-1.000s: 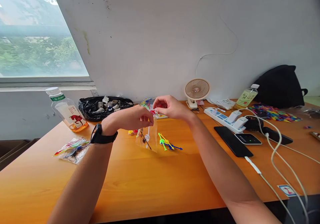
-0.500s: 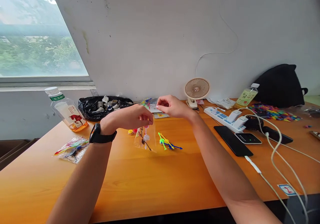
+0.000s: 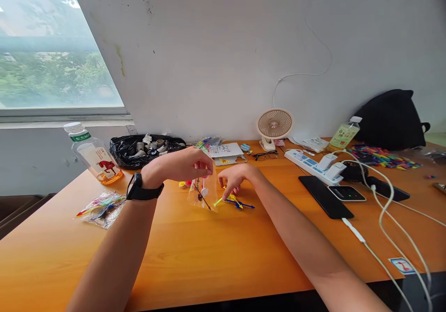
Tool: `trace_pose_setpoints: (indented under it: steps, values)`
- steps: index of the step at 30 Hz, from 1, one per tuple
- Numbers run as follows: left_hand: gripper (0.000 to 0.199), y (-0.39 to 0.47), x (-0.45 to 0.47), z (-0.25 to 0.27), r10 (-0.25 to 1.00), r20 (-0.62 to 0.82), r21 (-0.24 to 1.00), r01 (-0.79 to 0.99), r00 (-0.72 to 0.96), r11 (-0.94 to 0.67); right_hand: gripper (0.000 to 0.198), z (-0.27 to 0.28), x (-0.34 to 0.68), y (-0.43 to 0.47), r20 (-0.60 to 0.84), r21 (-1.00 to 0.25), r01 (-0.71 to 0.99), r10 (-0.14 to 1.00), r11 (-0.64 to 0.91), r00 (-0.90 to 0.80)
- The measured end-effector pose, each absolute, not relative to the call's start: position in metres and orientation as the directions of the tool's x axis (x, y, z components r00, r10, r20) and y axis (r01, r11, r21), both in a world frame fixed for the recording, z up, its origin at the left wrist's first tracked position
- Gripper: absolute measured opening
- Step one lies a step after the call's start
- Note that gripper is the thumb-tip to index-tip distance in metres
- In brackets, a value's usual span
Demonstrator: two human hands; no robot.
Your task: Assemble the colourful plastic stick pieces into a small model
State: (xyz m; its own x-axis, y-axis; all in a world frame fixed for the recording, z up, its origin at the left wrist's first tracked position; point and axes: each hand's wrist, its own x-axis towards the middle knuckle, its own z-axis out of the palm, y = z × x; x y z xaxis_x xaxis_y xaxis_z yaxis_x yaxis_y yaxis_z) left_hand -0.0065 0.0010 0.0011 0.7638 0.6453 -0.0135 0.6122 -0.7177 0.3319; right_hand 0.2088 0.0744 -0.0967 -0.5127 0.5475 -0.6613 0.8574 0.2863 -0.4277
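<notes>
My left hand [image 3: 195, 163] pinches the top of a clear plastic bag [image 3: 203, 195], which hangs down over the table. Inside the bag are a black arrow spinner [image 3: 200, 197] and pale, round-centred pieces. To its right, my right hand [image 3: 234, 181] reaches down with its fingers closed on a green arrow spinner [image 3: 219, 202], whose tip sticks out near the bag. A yellow arrow spinner [image 3: 234, 200] and a blue arrow spinner [image 3: 248, 205] lie on the table just under that hand. Small red and yellow round pieces [image 3: 182, 185] sit behind the bag, partly hidden by my left hand.
A filled plastic packet [image 3: 104, 208] and a tea bottle [image 3: 94, 156] stand at left, near a black bag of rolls [image 3: 146, 150]. Behind are a white box [image 3: 228, 151], glasses [image 3: 265, 155] and a small fan [image 3: 274, 124]. A power strip [image 3: 306, 163], phone [image 3: 324, 196] and cables lie right.
My right hand has come down from above the white box to the arrow spinners and taken the green one, shifting it left. My left hand and the bag stay nearly still.
</notes>
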Motion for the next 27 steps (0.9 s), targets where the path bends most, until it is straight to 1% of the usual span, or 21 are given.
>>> trace_pose_setpoints:
  steps: [3, 7, 10, 13, 16, 19, 22, 25, 27]
  values:
    - [0.023, 0.000, -0.006, 0.003, 0.653, -0.023, 0.327, 0.623, 0.757, -0.710, 0.078, -0.097, 0.204, 0.073, -0.641, -0.476, 0.814, 0.503, 0.332, -0.580]
    - [0.024, -0.001, -0.006, 0.005, 0.664, -0.032, 0.327, 0.636, 0.747, -0.699, 0.053, -0.098, 0.204, 0.076, -0.649, -0.515, 0.761, 0.401, 0.393, -0.646]
    - [0.024, -0.001, -0.008, 0.005, 0.661, -0.021, 0.322, 0.631, 0.750, -0.706, 0.037, -0.099, 0.206, 0.080, -0.609, -0.570, 0.720, 0.384, 0.396, -0.694]
    - [0.023, -0.002, -0.009, 0.005, 0.665, -0.021, 0.318, 0.636, 0.746, -0.703, 0.029, -0.098, 0.209, 0.082, -0.565, -0.608, 0.693, 0.403, 0.387, -0.720]
    - [0.023, -0.001, -0.009, 0.005, 0.671, -0.026, 0.328, 0.641, 0.741, -0.694, 0.026, -0.096, 0.211, 0.083, -0.541, -0.628, 0.674, 0.405, 0.387, -0.737]
    - [0.023, 0.000, -0.009, 0.004, 0.666, -0.014, 0.332, 0.632, 0.746, -0.701, 0.028, -0.094, 0.213, 0.083, -0.529, -0.646, 0.660, 0.397, 0.385, -0.750]
    - [0.023, 0.001, -0.010, 0.002, 0.657, -0.001, 0.324, 0.622, 0.754, -0.713, 0.030, -0.093, 0.216, 0.084, -0.495, -0.671, 0.648, 0.434, 0.359, -0.753]
    - [0.024, 0.001, -0.011, 0.002, 0.649, 0.010, 0.316, 0.613, 0.761, -0.724, 0.030, -0.091, 0.221, 0.086, -0.397, -0.720, 0.596, 0.493, 0.355, -0.774]
    - [0.025, 0.001, -0.011, 0.002, 0.650, 0.014, 0.313, 0.614, 0.760, -0.725, 0.030, -0.088, 0.225, 0.087, -0.307, -0.782, 0.516, 0.504, 0.350, -0.807]
